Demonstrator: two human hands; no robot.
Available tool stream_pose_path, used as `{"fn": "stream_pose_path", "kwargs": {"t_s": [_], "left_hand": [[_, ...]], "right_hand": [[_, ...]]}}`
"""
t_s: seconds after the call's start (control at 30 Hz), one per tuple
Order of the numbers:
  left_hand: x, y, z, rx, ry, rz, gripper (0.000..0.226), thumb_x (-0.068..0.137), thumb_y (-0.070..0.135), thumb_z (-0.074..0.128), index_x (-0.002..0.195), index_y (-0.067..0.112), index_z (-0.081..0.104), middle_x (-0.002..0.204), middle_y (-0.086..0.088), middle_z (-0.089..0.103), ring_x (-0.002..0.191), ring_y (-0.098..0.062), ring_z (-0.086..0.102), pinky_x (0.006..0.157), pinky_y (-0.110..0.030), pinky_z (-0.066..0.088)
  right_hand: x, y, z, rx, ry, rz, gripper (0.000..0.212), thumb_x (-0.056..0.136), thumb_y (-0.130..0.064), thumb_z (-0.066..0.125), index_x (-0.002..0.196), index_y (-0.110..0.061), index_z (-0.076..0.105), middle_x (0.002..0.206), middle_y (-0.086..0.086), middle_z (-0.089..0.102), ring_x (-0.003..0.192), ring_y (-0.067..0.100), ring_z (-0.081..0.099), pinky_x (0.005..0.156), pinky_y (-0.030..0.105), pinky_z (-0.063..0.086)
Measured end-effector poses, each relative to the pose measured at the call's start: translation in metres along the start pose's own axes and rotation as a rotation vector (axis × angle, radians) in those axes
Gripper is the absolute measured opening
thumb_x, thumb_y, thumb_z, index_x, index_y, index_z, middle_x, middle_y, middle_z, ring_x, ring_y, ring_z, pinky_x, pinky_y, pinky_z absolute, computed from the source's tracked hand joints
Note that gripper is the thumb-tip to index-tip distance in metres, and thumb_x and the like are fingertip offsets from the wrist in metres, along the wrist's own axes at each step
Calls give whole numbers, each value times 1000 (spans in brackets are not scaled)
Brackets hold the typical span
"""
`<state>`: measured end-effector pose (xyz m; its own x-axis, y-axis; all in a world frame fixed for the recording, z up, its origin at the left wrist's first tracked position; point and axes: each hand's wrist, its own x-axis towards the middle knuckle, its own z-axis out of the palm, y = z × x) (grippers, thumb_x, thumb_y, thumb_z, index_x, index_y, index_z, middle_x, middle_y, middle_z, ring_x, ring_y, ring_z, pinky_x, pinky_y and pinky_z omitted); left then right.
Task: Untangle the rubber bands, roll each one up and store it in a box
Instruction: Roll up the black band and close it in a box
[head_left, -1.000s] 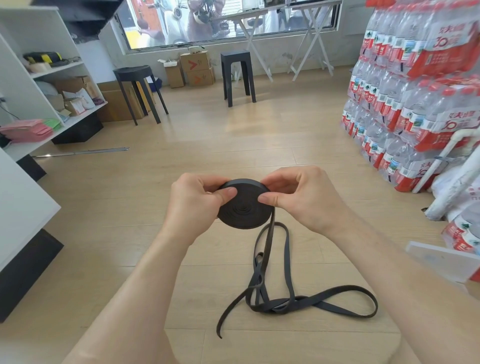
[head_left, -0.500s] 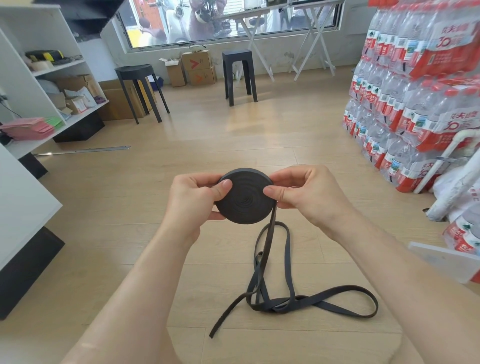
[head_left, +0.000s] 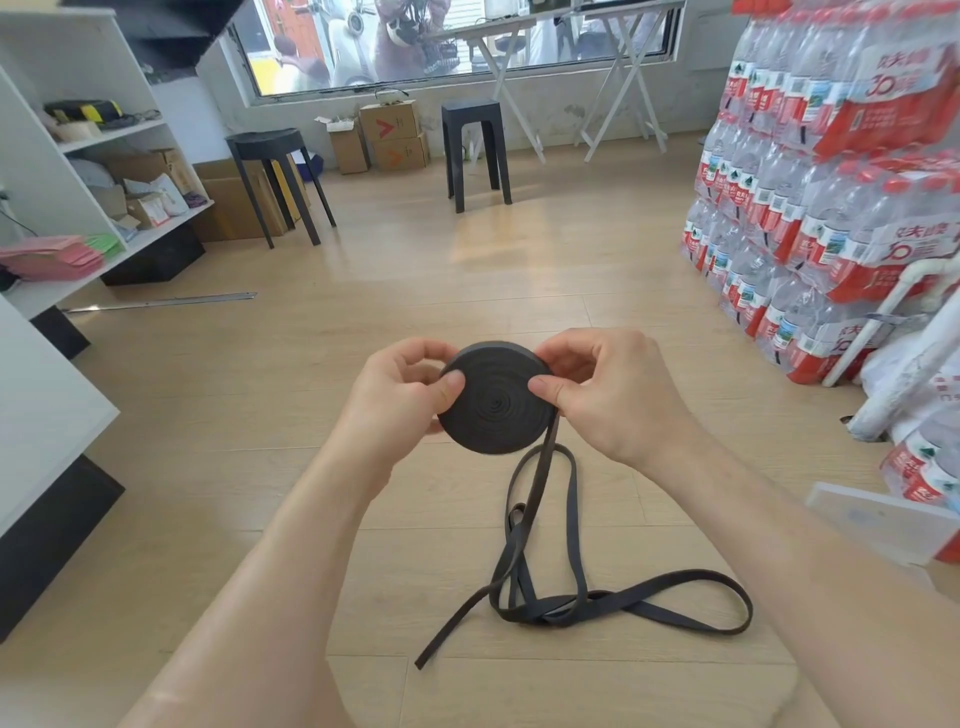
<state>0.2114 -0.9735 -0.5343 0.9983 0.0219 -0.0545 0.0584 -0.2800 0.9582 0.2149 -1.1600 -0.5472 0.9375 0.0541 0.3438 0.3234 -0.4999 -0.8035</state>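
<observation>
A black rubber band is wound into a flat round roll, held upright in front of me over the wooden floor. My left hand grips its left edge, thumb on the front face. On the right edge my right hand pinches the roll, thumb on the face. The unwound tail hangs from the roll's lower right and lies in loose crossed loops on the floor. A clear plastic box sits at the right, partly cut off.
Stacked packs of water bottles fill the right side, with white pipes leaning in front. White shelving stands at the left. Two black stools and cardboard boxes stand at the far wall.
The roll has turned between my fingers and risen slightly, taking up a little more of the tail. The loose end on the floor has shifted.
</observation>
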Motion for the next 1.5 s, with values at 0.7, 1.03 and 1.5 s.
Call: {"fn": "stream_pose_path", "kwargs": {"t_s": [0.7,1.03,1.5], "left_hand": [[3,-4,0,349,35,221,18,83,10,70,80,28,74,67,17,70,60,4,63,68,-29,57],[3,-2,1,127,92,120,14,84,7,69,85,21,73,79,-4,74,76,-25,71,62,-41,60],[2,1,-1,-164,197,2,14,87,7,65,100,6,71,91,-11,71,90,-28,67,61,-46,60]], "right_hand": [[3,6,-7,1,-229,17,13,72,-18,84,79,-26,76,68,-8,71,61,0,62,58,13,45],[-1,0,-4,111,-89,-18,25,74,-12,82,75,-34,73,71,-12,73,68,4,69,65,23,58],[-2,3,-2,421,-116,236,17,77,-3,78,91,-12,74,83,9,75,72,13,71,66,26,58]]}}
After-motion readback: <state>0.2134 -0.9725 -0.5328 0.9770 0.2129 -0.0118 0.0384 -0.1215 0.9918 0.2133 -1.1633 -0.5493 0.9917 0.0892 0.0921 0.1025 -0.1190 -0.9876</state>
